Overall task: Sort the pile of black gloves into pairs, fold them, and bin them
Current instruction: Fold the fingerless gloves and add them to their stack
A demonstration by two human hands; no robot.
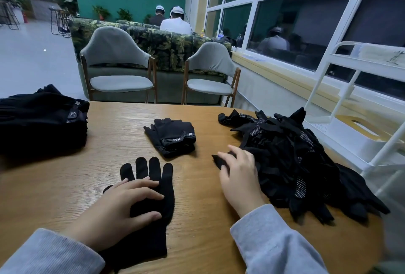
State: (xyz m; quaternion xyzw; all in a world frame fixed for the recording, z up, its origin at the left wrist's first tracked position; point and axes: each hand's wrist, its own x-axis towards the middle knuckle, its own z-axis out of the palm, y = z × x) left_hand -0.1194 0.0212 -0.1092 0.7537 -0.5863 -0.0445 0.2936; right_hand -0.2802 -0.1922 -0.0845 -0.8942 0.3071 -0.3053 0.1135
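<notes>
The left hand point(122, 203) lies flat, fingers spread, on one black knit glove point(151, 197) at the bottom middle of the brown wooden table point(192, 219). The right hand point(238, 175) pinches a glove at the edge of the messy black glove pile point(291, 159) on the right. A folded black glove pair point(173, 135) sits in the middle.
</notes>
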